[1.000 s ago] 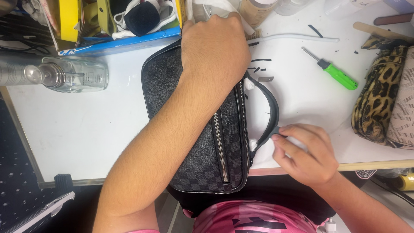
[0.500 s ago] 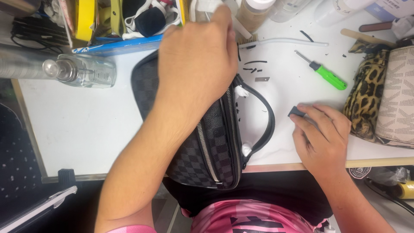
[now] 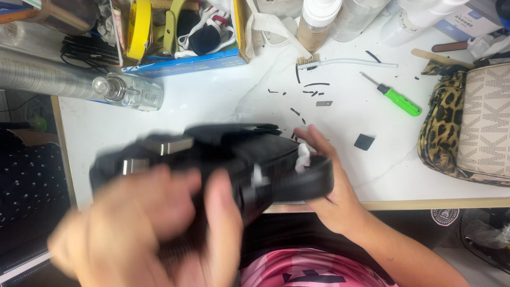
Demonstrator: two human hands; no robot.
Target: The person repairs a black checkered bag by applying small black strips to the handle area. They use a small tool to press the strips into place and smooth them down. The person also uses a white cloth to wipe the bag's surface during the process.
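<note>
blue cardboard box (image 3: pixel 186 62) top left, white box (image 3: pixel 467 21) top right

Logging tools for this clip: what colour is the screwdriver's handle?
Bright green, on the screwdriver lying on the white table, seen in the head view.

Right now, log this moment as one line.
left hand: blurred, gripping black bag | right hand: holding bag's far end | bag: lifted off white table | green screwdriver: untouched

Matt black coated-fabric bag (image 3: pixel 255 159) with shiny metal hardware, smooth white table (image 3: pixel 212 106), glossy green plastic-handled screwdriver (image 3: pixel 396 98) with metal shaft, clear glass bottle (image 3: pixel 133 91), leopard-print cloth pouch (image 3: pixel 441 133)
</note>
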